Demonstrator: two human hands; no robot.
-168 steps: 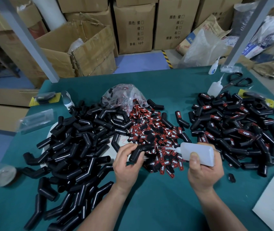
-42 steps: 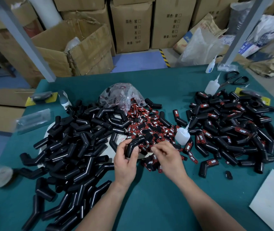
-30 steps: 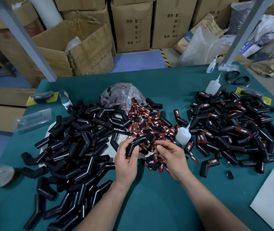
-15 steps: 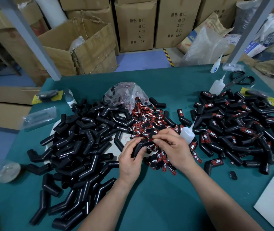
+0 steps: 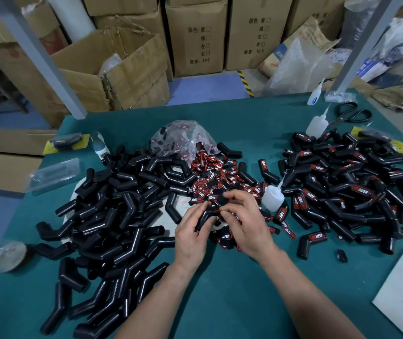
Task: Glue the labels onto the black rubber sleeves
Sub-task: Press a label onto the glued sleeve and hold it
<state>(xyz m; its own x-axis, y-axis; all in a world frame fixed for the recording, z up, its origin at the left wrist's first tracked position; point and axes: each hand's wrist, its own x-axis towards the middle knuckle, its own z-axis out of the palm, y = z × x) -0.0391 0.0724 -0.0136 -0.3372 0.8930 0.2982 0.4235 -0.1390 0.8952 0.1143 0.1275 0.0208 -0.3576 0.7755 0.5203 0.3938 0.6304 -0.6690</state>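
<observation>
Where sleeves (image 5: 112,216) pile, teal table (image 5: 232,297), stacked cartons (image 5: 195,37)

head view | looks forward-down | close over green table (image 5: 244,302) | wide-angle

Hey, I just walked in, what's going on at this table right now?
A person is labelling black rubber sleeves at a green table. The left hand grips one bent sleeve, and the right hand pinches a red-and-black label against it. A glue bottle stands just right of the hands. In the middle lie loose labels, with plain sleeves piled on the left and labelled sleeves on the right.
</observation>
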